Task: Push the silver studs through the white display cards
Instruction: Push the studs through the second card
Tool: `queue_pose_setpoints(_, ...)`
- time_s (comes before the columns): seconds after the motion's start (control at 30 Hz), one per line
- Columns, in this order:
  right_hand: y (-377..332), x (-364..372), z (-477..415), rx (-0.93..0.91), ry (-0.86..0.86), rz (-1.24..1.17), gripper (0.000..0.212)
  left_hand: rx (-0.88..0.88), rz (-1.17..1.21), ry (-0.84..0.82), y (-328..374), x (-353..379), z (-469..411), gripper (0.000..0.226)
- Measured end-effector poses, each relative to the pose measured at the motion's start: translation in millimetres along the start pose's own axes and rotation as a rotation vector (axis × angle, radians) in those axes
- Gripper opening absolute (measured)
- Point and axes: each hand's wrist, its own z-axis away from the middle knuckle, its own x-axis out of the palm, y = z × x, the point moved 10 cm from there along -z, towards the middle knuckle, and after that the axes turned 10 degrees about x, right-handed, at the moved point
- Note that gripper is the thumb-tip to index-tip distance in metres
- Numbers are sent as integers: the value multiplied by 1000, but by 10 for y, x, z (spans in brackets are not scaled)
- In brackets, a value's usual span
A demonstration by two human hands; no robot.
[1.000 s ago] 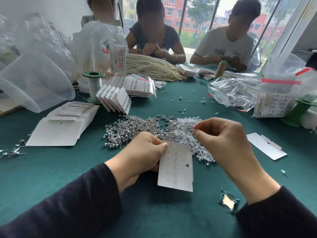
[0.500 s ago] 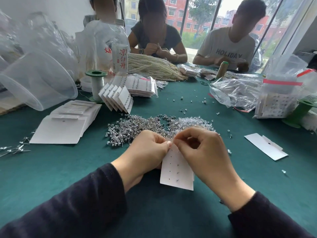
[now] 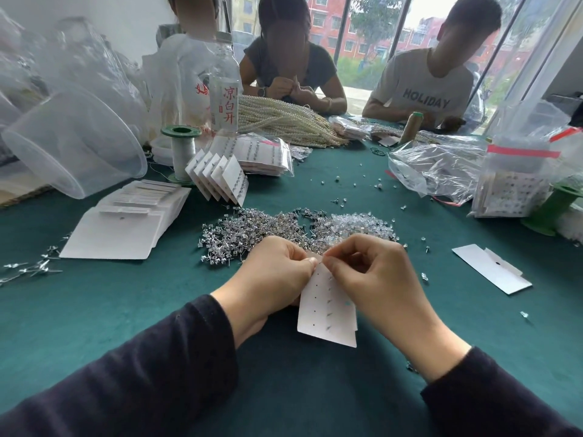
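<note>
A white display card (image 3: 326,313) with two columns of small holes hangs tilted above the green table, several stud pins showing along its right column. My left hand (image 3: 273,275) pinches the card's upper left edge. My right hand (image 3: 369,275) has its fingers curled at the card's top right, thumb and forefinger pinched together there; whatever they pinch is too small to see. Just beyond both hands lies a heap of silver studs (image 3: 252,234) beside a heap of clear backs (image 3: 359,225).
Blank white cards (image 3: 120,228) are stacked at the left, filled cards (image 3: 220,178) stand fanned behind them, and one loose card (image 3: 492,268) lies at the right. Plastic bags, thread spools, a bottle and pearl strands crowd the far side, where three people sit.
My right hand came in from over the stud heap to the card's top edge and now pinches there. The left hand and card stayed nearly still.
</note>
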Motion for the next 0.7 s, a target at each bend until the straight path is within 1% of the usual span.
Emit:
queue_pose_setpoints(0.27, 33, 72, -6, 16, -55, 39, 12, 72, -91, 8, 24, -18, -10, 22)
queue_pose_setpoints(0.47, 3, 85, 8, -1, -42, 47, 14, 54, -59, -2, 4, -18, -19, 21)
queue_pose_setpoints(0.6, 41, 47, 3, 38, -49, 28, 11, 4, -21, -17, -32, 2, -22, 21)
queue_pose_setpoints(0.7, 2, -20, 24, 8, 20, 87, 10, -20, -12, -30, -45, 15, -17, 21)
